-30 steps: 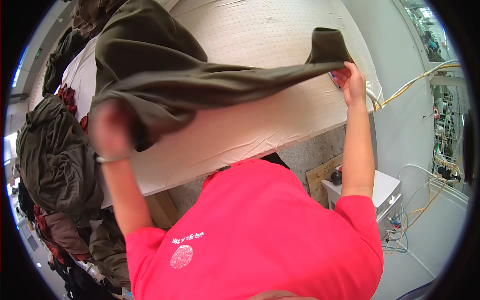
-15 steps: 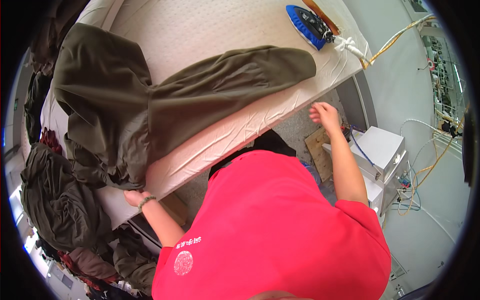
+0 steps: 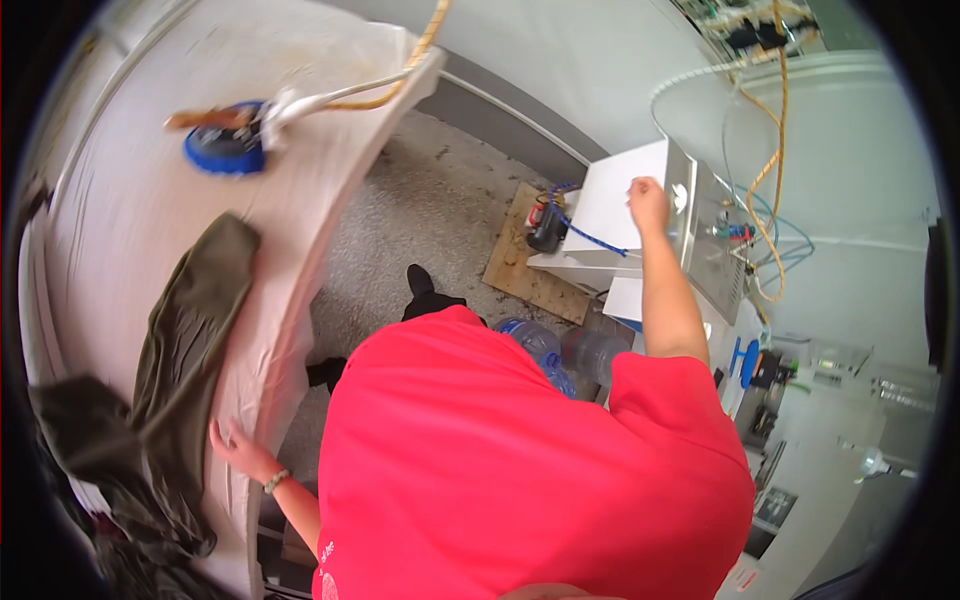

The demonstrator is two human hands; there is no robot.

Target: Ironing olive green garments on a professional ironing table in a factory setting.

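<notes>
My left hand point(image 3: 240, 452), with a beaded bracelet at the wrist, is at the edge of the padded ironing table point(image 3: 110, 260). Its fingers are apart and it holds nothing; the dark olive garment point(image 3: 195, 320) lies just beside it. One long sleeve or leg of that garment stretches along the tabletop, and the rest bunches toward the near left. Over on the right, my right hand point(image 3: 648, 203) is in front of the top of a white metal box point(image 3: 610, 215). Its fingers are curled together, and nothing shows in them.
An iron point(image 3: 228, 140) with a blue sole cover and wooden handle rests on the table's far part, its hose trailing off. A wooden board point(image 3: 535, 255) lies on the floor beside the box. Large clear plastic bottles point(image 3: 590, 350) stand near my body. Cables hang along the wall.
My body and view have turned right, so the table now lies at the left. My left hand has come away from the garment's edge. My right hand has moved over to the white box.
</notes>
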